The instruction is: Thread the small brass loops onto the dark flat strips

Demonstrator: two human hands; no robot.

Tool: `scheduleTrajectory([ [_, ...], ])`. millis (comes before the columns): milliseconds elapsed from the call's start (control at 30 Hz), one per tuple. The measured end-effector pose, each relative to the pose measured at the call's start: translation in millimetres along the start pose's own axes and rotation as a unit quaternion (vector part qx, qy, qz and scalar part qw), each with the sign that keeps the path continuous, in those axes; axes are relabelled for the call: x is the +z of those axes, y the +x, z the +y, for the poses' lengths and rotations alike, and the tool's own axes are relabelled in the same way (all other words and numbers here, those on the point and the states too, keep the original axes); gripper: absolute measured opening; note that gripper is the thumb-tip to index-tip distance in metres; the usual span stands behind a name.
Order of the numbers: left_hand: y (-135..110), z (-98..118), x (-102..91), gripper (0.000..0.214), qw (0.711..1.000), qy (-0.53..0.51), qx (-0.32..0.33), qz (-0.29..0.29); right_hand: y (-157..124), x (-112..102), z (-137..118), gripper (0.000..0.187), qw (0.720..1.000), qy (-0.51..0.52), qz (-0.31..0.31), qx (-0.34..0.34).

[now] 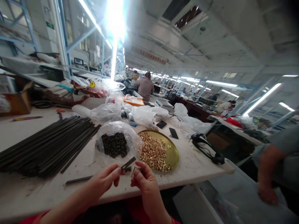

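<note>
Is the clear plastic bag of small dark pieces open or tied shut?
Open: the clear plastic bag has its mouth spread wide, leaving the dark pieces exposed.

No legible text or labels

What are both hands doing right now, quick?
Left hand: closed, pinching a thin dark strip at its end.
Right hand: closed on a small metal buckle at its fingertips.

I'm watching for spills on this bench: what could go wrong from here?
1. The gold tray heaped with small brass buckles sits near the table's front edge, just past the right hand; a bump might scatter them.
2. The left hand pinches a thin dark strip by its end, so it could slip.
</note>
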State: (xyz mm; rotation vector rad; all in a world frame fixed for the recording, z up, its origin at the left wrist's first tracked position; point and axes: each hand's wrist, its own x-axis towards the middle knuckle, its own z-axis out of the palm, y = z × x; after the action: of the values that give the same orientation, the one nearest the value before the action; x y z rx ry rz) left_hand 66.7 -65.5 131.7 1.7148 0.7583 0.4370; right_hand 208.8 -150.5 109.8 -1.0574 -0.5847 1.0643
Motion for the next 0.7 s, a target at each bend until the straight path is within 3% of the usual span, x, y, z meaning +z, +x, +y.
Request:
scheduleTrajectory([
  [133, -9.2, 11.7, 3.3, 0.033, 0.993, 0.106, 0.048, 0.017, -11.5, -1.6, -22.9, 0.033, 0.993, 0.120, 0.006, -0.001],
  [367, -19.1, 25.4, 42.9, 0.026, 0.981, 0.176, 0.078, 0.026, -38.1, -26.5, -30.9, 0.036, 0.965, 0.251, 0.032, 0.073],
  [600, -21.2, 35.7, 81.5, 0.024, 0.969, 0.213, 0.126, -0.017, -71.5, -48.8, -27.2, 0.037, 0.959, 0.268, 0.042, 0.081],
  [700, -23.6, 38.5, 96.7, 0.017, 0.974, 0.178, 0.133, -0.051, -82.2, -49.0, -20.8, 0.029, 0.970, 0.234, 0.040, 0.042],
])
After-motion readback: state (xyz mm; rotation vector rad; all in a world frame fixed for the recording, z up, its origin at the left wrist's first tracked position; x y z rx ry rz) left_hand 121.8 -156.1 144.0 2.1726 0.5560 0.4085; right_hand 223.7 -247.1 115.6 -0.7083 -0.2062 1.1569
